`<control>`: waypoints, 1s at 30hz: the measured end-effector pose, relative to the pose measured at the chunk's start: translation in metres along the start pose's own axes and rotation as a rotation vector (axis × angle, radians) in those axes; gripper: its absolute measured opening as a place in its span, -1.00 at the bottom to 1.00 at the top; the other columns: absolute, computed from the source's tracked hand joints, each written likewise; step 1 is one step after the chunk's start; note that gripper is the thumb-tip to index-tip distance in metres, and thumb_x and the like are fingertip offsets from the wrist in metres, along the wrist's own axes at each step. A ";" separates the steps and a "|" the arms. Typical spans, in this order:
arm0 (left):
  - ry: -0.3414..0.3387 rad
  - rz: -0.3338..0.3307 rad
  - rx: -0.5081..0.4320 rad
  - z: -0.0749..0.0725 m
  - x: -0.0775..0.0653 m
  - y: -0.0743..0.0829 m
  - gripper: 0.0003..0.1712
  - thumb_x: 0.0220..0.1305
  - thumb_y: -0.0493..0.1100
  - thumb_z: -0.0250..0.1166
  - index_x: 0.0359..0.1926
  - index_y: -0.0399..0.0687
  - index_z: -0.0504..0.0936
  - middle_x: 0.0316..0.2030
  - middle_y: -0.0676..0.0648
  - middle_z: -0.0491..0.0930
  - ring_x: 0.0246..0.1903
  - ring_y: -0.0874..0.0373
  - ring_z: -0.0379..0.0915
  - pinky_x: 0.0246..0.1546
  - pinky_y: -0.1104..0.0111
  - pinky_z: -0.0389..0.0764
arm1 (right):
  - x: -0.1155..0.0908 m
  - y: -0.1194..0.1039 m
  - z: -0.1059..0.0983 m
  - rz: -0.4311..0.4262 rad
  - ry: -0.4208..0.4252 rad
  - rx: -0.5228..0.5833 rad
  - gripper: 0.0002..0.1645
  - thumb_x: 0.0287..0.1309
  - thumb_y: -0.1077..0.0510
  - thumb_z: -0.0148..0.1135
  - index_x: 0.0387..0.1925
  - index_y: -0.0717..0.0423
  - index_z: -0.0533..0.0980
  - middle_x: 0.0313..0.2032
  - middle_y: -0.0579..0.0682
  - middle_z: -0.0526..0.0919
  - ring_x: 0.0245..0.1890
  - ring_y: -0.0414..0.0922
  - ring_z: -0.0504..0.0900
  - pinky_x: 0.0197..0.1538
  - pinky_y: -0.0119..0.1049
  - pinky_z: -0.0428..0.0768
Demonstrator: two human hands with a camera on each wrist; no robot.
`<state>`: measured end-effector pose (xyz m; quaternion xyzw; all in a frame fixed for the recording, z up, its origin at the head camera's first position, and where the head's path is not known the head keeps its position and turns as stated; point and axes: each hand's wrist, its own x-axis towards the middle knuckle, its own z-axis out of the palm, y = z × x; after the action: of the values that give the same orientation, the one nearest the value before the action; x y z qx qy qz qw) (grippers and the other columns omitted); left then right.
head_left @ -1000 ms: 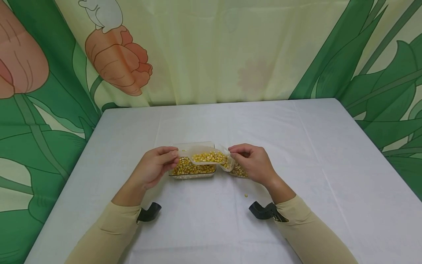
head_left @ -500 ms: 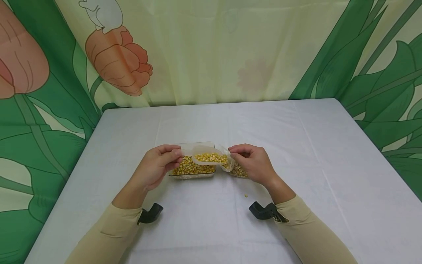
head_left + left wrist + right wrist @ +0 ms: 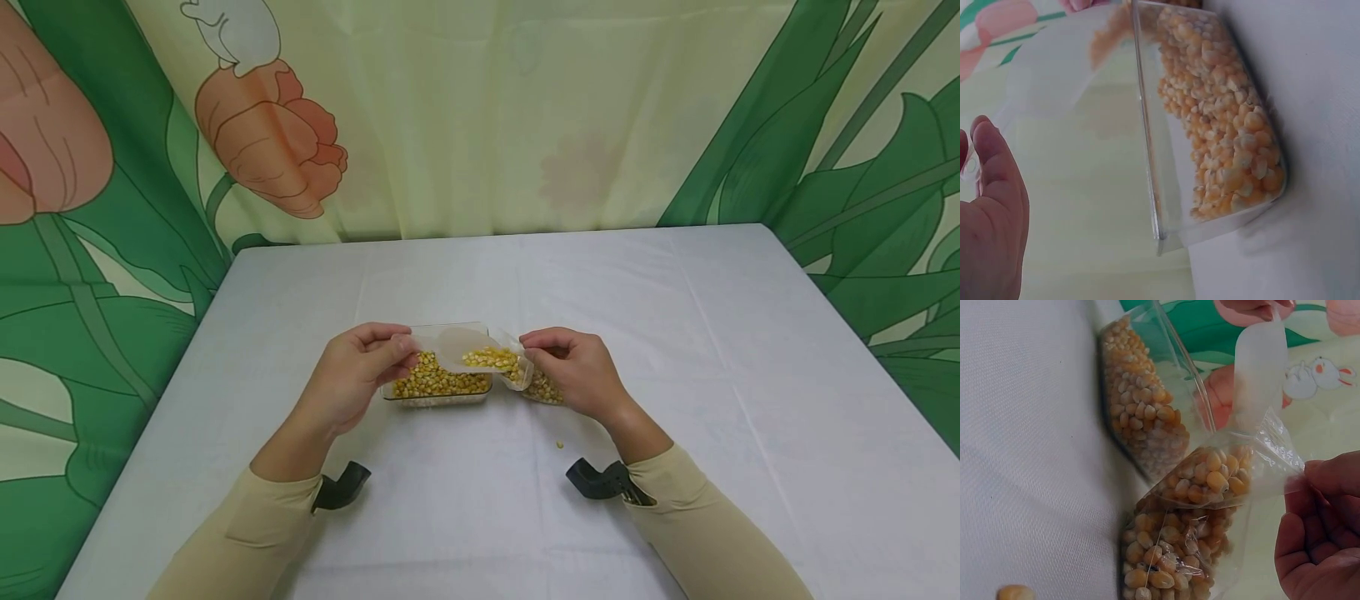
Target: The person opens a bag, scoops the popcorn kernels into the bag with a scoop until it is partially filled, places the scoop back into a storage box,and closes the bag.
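My left hand (image 3: pixel 363 373) pinches the handle of a translucent white scoop (image 3: pixel 453 343), held above a clear rectangular container (image 3: pixel 1150 162) of yellow corn kernels. The scoop tips down to the right, its front end in the mouth of a clear plastic bag (image 3: pixel 1172 562). Corn kernels (image 3: pixel 491 359) are bunched toward that end. Thumb and fingers of my right hand (image 3: pixel 581 372) pinch the bag's upper edge and hold its mouth up. The lower part of the bag is filled with kernels and rests on the table beside the container.
One loose kernel (image 3: pixel 559 444) lies on the white tablecloth (image 3: pixel 660 333) in front of the bag. A black curved mount (image 3: pixel 341 486) juts from the left sleeve, and another mount (image 3: pixel 597 479) from the right. A printed curtain (image 3: pixel 480 117) hangs behind the table.
The left hand has risen slightly and moved a little right, tilting the scoop more steeply. Kernels have slid toward the bag, baring more of the scoop. The right hand stays put.
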<state>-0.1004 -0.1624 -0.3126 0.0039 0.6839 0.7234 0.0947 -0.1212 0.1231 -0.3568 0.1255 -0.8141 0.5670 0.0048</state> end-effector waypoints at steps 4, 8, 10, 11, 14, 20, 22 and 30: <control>0.009 0.010 0.012 0.000 0.000 0.001 -0.72 0.43 -0.40 0.18 0.05 -0.55 0.44 -0.27 -0.12 0.69 -0.30 0.21 0.64 -0.19 0.42 0.68 | 0.000 0.000 0.000 0.002 -0.002 0.006 -0.88 0.27 0.34 0.29 -0.21 0.33 0.69 -0.07 0.13 0.71 -0.08 -0.01 0.68 -0.12 -0.44 0.63; 0.013 0.020 0.024 0.000 -0.002 0.004 -0.72 0.43 -0.40 0.18 0.05 -0.55 0.44 -0.28 -0.11 0.69 -0.29 0.19 0.64 -0.18 0.41 0.68 | 0.000 0.000 0.000 0.007 -0.003 0.016 -0.87 0.27 0.34 0.29 -0.21 0.33 0.69 -0.07 0.14 0.71 -0.08 -0.01 0.69 -0.12 -0.43 0.64; 0.017 0.025 0.028 0.000 -0.003 0.005 -0.72 0.43 -0.39 0.18 0.06 -0.55 0.44 -0.27 -0.11 0.69 -0.28 0.20 0.64 -0.18 0.41 0.68 | 0.000 0.000 0.000 0.009 -0.004 0.020 -0.87 0.27 0.34 0.29 -0.21 0.33 0.69 -0.06 0.14 0.71 -0.09 -0.02 0.69 -0.13 -0.44 0.64; 0.020 0.028 0.027 0.000 -0.003 0.006 -0.71 0.43 -0.39 0.18 0.06 -0.55 0.44 -0.27 -0.10 0.69 -0.28 0.21 0.64 -0.17 0.41 0.68 | 0.000 0.000 0.000 0.009 -0.004 0.022 -0.87 0.27 0.34 0.29 -0.21 0.33 0.69 -0.06 0.14 0.71 -0.09 -0.02 0.69 -0.13 -0.44 0.64; 0.034 0.029 0.029 -0.002 -0.004 0.007 -0.70 0.44 -0.37 0.19 0.07 -0.54 0.44 -0.26 -0.10 0.69 -0.28 0.22 0.64 -0.17 0.42 0.67 | 0.000 0.001 0.000 0.009 -0.003 0.022 -0.87 0.27 0.35 0.28 -0.21 0.32 0.69 -0.06 0.14 0.71 -0.11 -0.03 0.69 -0.15 -0.44 0.64; 0.066 0.015 0.042 -0.010 -0.005 0.007 -0.65 0.46 -0.34 0.18 0.12 -0.54 0.42 -0.24 -0.05 0.69 -0.25 0.21 0.64 -0.13 0.42 0.66 | 0.001 0.001 0.001 0.022 -0.001 -0.001 -0.85 0.28 0.32 0.28 -0.18 0.32 0.69 -0.07 0.12 0.72 -0.12 -0.04 0.69 -0.16 -0.43 0.64; 0.081 0.004 0.054 -0.015 -0.005 0.007 -0.63 0.47 -0.32 0.18 0.15 -0.53 0.40 -0.23 -0.02 0.69 -0.23 0.21 0.64 -0.11 0.43 0.65 | 0.001 0.000 0.001 0.033 0.002 -0.016 -0.85 0.29 0.30 0.28 -0.18 0.30 0.70 -0.08 0.11 0.73 -0.12 -0.04 0.69 -0.16 -0.42 0.64; 0.143 -0.066 0.099 -0.038 0.002 -0.005 -0.50 0.50 -0.20 0.17 0.25 -0.51 0.34 -0.12 -0.10 0.63 -0.20 0.24 0.60 -0.06 0.47 0.62 | 0.003 -0.002 0.002 0.070 0.026 -0.045 -0.83 0.30 0.28 0.27 -0.16 0.25 0.71 -0.13 0.09 0.74 -0.12 -0.04 0.68 -0.15 -0.38 0.64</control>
<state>-0.1072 -0.1996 -0.3203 -0.0659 0.7235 0.6837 0.0691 -0.1233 0.1205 -0.3551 0.0896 -0.8304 0.5499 -0.0015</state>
